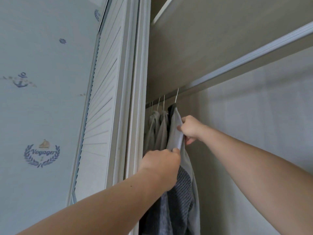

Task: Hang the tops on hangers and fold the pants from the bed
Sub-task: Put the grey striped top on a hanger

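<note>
A light grey top [176,131] with a dark collar hangs inside an open wardrobe, on a hanger whose thin white hook [177,95] rises to the underside of the shelf [220,39] above. It is the rightmost garment in the row. Lower down, the top has a dark grey ribbed panel [183,189], and its fabric falls out of view at the bottom edge.

Both arms reach up from the near side. The left hand [160,160] is closed on the near edge of the top just below the shoulder, fingers curled round a fold of the cloth and the thumb lying on the fabric. The right hand [190,128] is higher and to the right, pinching the far edge of the same top at the shoulder; its fingers are bent in against the cloth. The two hands are near each other, with the pale shoulder of the top stretched between them.

To the left of this top hang other grey garments [157,126], pressed close together, each on its own white hook. A pale ribbed strip [254,53] runs along the front edge of the shelf. The wardrobe's back wall [254,107] is plain beige.

Left of the opening stands a white louvred door [101,99] in its frame. Further left is pale blue wallpaper [42,107] printed with an anchor [21,80] and a wreath emblem [41,153] reading "Voyager".
</note>
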